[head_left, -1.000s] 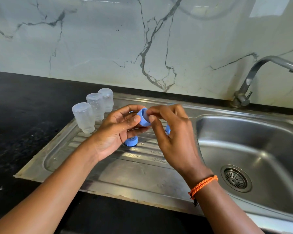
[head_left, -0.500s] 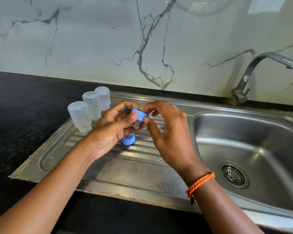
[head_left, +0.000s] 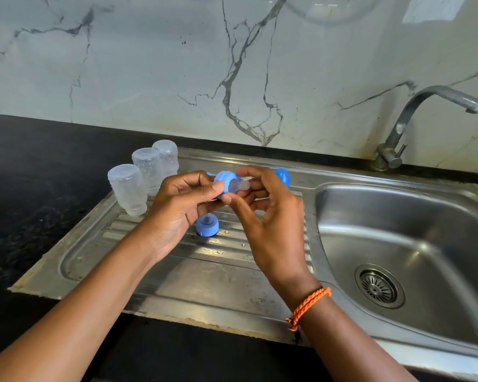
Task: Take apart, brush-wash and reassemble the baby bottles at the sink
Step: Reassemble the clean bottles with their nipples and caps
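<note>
While both hands are meeting above the drainboard [head_left: 155,274], a blue collar ring [head_left: 224,182] with its clear teat [head_left: 239,186] is being held between them.

The left hand [head_left: 177,213] is curling thumb and fingers around the ring, and the right hand [head_left: 268,216], wearing an orange braided band [head_left: 309,303] at the wrist, is pinching the teat poking out to the right. Three clear bottle bodies [head_left: 146,175] are standing upside down at the far left of the drainboard. Another blue ring [head_left: 207,225] is lying just under the hands, and a blue cap [head_left: 283,176] is peeking out behind the right hand. The sink basin [head_left: 398,221] and tap [head_left: 414,119] are sitting to the right.
</note>
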Available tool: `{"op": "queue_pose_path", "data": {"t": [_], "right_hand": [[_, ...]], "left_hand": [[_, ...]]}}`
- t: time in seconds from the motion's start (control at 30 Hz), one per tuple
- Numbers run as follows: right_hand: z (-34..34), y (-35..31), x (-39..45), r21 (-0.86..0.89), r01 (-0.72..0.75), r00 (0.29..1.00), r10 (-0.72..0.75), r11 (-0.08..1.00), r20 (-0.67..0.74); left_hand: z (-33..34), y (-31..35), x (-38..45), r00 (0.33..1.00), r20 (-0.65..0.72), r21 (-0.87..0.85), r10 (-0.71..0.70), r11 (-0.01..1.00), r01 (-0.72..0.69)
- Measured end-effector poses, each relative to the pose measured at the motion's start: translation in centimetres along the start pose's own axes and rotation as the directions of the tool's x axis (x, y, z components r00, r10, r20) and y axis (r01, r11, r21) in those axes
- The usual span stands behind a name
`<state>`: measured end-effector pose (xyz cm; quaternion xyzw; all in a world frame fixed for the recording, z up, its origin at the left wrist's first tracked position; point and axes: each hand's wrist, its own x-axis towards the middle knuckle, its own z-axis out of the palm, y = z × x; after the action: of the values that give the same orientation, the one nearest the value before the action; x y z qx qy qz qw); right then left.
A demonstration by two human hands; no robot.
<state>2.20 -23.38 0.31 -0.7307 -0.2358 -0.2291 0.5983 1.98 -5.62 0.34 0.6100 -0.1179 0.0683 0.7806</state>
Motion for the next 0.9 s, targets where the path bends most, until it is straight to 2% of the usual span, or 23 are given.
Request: {"op": "queue_pose_path", "data": {"t": [0.13,0.23,0.3,0.4,0.5,0.9], "right_hand": [[0.1,0.5,0.4,0.271,-0.176,0.984,0.176,0.946,0.023],[0.0,0.6,0.5,0.372,-0.206,0.976,0.22,0.905,0.005],[-0.1,0.6,0.4,0.32,-0.17,0.98,0.193,0.932,-0.04],[-0.1,0.4,-0.1,0.105,-0.06,0.989,0.073,0.993,-0.125],[0.4,0.1,-0.5,-0.009,0.011,0.984,-0.013,1.0,-0.18],[1.2,-1.1,-0.6,-0.228,0.069,0.981,-0.108,0.971,-0.163]], "left_hand": [[0.1,0.4,-0.1,1.0,0.021,0.004,0.001,1.0,-0.001],[0.0,0.1,-0.1,0.999,0.043,0.021,0.004,1.0,-0.005],[0.2,0.1,0.0,0.999,0.054,0.028,0.002,1.0,-0.004],[0.5,0.0,0.0,0.999,0.045,0.037,0.01,0.999,-0.011],[0.9,-0.1,0.0,0.999,0.022,0.04,0.039,0.998,-0.039],[1.9,-0.2,0.0,0.993,-0.082,0.006,0.087,0.996,-0.087]]}}
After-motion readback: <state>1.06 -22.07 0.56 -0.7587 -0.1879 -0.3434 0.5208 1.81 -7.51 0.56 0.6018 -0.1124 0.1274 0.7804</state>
